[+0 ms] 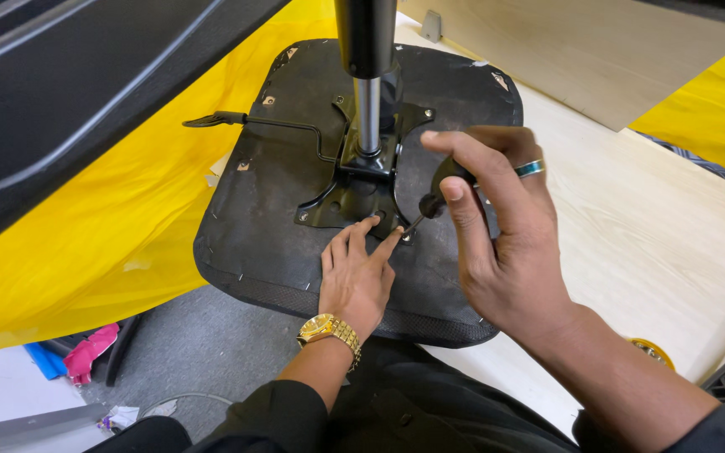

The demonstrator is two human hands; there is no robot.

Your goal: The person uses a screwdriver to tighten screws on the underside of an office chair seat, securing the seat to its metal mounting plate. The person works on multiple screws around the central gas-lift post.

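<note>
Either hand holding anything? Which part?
Right hand grips a screwdriver by its black handle. Left hand holds nothing; its fingertips rest by the tip on the chair's metal mounting plate.

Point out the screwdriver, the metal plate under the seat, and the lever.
screwdriver (440, 191), head view, on its black handle in the right hand
metal plate (335, 206), head view, on its lower left arm
lever (283, 125), head view, mid-rod

Single head-mounted view, aimed steeply down and slightly forward from above the wearer's lap. Upturned chair seat base (295, 235) is framed close, centred. Floor and yellow sheet (111, 243) are caught at edges.
</note>
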